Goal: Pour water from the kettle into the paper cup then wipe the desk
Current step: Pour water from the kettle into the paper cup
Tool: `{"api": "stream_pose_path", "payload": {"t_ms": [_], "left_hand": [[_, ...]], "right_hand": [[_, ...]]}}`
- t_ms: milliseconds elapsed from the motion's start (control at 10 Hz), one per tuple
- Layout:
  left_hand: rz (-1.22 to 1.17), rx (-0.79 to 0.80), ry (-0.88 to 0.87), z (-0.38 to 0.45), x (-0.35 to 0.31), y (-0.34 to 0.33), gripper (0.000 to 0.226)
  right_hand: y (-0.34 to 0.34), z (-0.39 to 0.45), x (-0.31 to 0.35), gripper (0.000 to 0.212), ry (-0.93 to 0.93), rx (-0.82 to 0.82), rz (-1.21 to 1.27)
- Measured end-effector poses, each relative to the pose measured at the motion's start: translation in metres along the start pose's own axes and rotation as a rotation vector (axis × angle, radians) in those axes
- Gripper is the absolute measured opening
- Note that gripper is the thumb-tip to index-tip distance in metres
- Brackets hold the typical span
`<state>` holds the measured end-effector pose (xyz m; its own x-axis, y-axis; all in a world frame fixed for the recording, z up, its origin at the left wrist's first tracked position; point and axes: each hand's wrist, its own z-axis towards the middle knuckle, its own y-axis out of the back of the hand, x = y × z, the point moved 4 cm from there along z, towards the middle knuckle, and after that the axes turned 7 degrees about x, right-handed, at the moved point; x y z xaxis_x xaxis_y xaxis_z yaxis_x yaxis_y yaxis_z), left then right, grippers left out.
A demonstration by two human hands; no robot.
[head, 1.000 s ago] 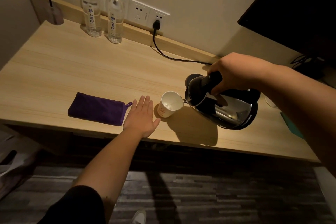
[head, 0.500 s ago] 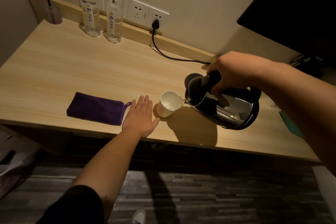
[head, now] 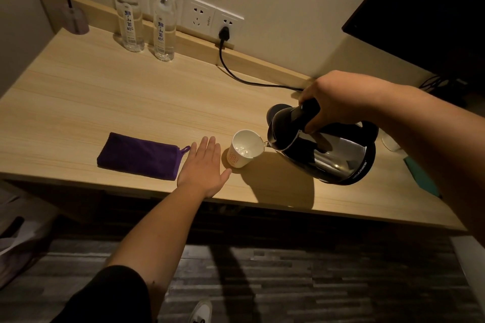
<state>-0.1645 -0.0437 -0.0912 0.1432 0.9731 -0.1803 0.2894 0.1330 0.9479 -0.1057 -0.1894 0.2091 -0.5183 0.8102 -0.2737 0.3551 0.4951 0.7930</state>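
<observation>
Pouring is underway: the right hand [head: 338, 101], clamped on the kettle [head: 322, 149] handle, tips its spout over the paper cup [head: 245, 149] just below-left, left hand [head: 204, 168] flat and empty; next, level the kettle before the cup overfills.

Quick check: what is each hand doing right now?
Left hand: open, flat on the desk, holding nothing.
Right hand: closed on the kettle handle.

The scene was dim and warm-toned, lit from above and behind the kettle [head: 325, 151], which threw a hard shadow toward the table's [head: 105, 92] front edge. Highlights glinted on the kettle's steel side. The floor [head: 315, 283] below stayed murky. Wide-angle distortion bowed the table's edges, and the far left corner looked soft
</observation>
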Motion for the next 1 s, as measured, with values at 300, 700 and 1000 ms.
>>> {"api": "stream_pose_path", "payload": {"t_ms": [300,700,1000], "left_hand": [[-0.003,0.001,0.001,-0.001,0.000,0.001,0.081],[0.008,0.029,0.005,-0.004,-0.002,0.005,0.080],[0.032,0.074,0.014,-0.005,0.000,0.005,0.080]], "right_hand": [[0.003,0.002,0.001,0.041,0.009,-0.015,-0.021],[-0.056,-0.041,-0.028,0.051,-0.119,-0.163,0.562],[-0.129,-0.080,-0.066,0.050,-0.345,-0.495,1.031]]}}
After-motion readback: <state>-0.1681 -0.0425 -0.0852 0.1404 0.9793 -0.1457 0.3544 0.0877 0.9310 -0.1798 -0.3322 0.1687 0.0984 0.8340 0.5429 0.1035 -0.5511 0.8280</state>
